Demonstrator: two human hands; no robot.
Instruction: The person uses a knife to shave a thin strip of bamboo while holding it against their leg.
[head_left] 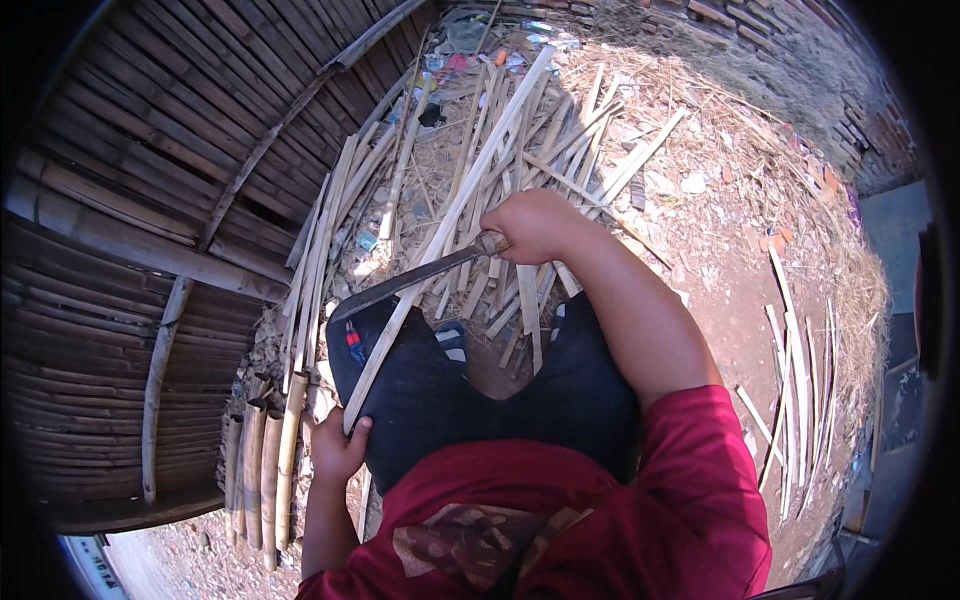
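My right hand (533, 228) is closed round the wooden handle of a long-bladed machete (400, 281). Its dark blade points left and lies across a long pale bamboo strip (462, 205). The near end of that strip is in my left hand (338, 446), beside my left thigh, with the thumb along it. From there the strip slants up and away over my lap, its far end above a heap of split bamboo strips (525, 290). Blade and strip meet just above my left knee; whether the edge bites into the bamboo I cannot tell.
At the left stands a wall of woven bamboo slats (110, 300), with upright bamboo poles (270, 470) near its foot. More thin strips (797, 375) lie on the dirt at the right. Dry straw, litter and a brick wall (760, 30) are at the far side.
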